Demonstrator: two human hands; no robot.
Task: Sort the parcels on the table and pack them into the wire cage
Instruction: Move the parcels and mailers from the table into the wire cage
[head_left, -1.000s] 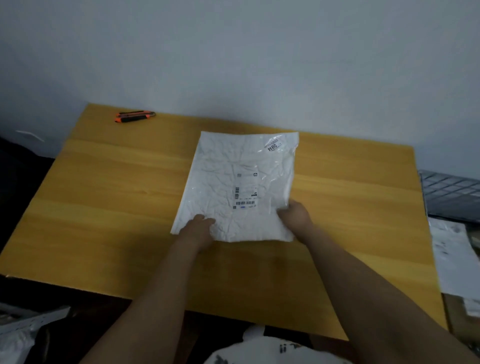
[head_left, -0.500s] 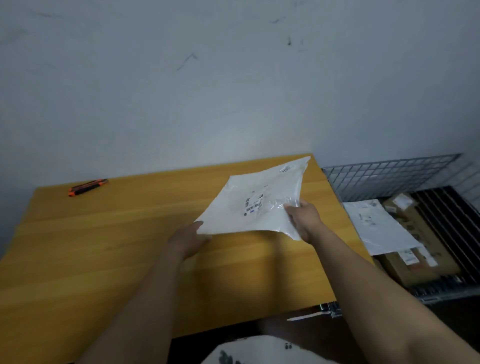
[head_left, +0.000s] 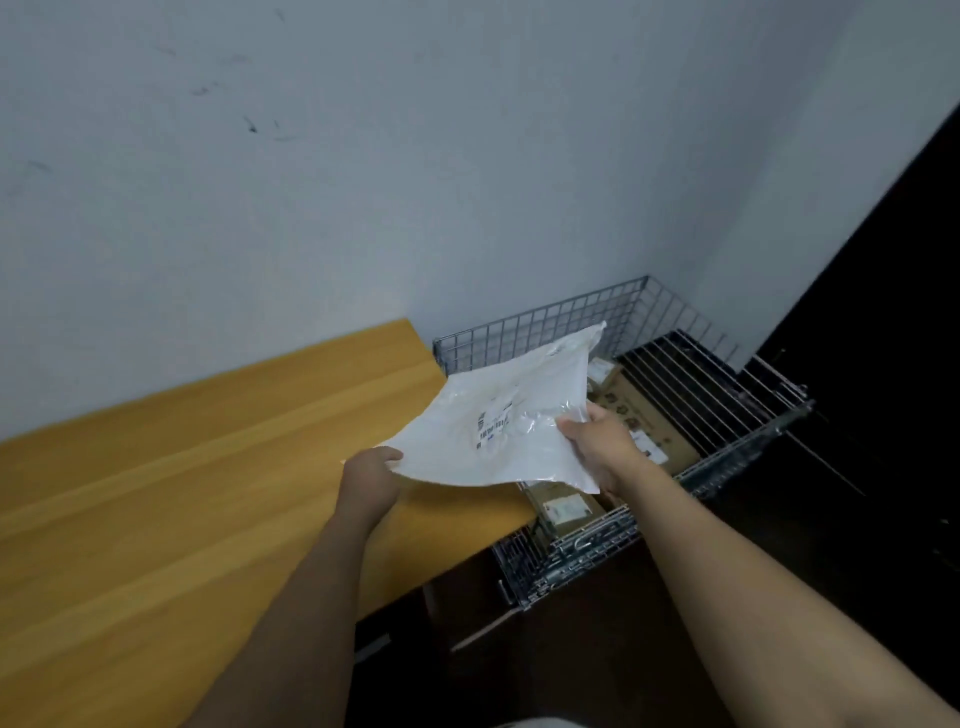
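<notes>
Both hands are gripping the white poly mailer (head_left: 498, 431) as I am watching through the head camera: the left hand (head_left: 371, 467) is pinching its near left corner, thumb on top, and the right hand (head_left: 597, 441) is clasping its near right edge, thumb over the film and fingers hidden beneath. A second ago this parcel was lying flat on the table (head_left: 208, 467) under the same two hands; half a second ago it was coming up off the wood. Now it is hanging in the air, label up and tilted, spanning the table's right end and reaching out over the wire cage (head_left: 545, 325). The view is swinging right with it, so the cage is filling the frame, with a cardboard box (head_left: 639, 410) lying inside it and a second labelled box (head_left: 563, 506) nearer the front. I am judging the sort finished for this piece and the packing under way: the mailer is not yet released, and it is likely heading for a flat rest on top of those boxes.
</notes>
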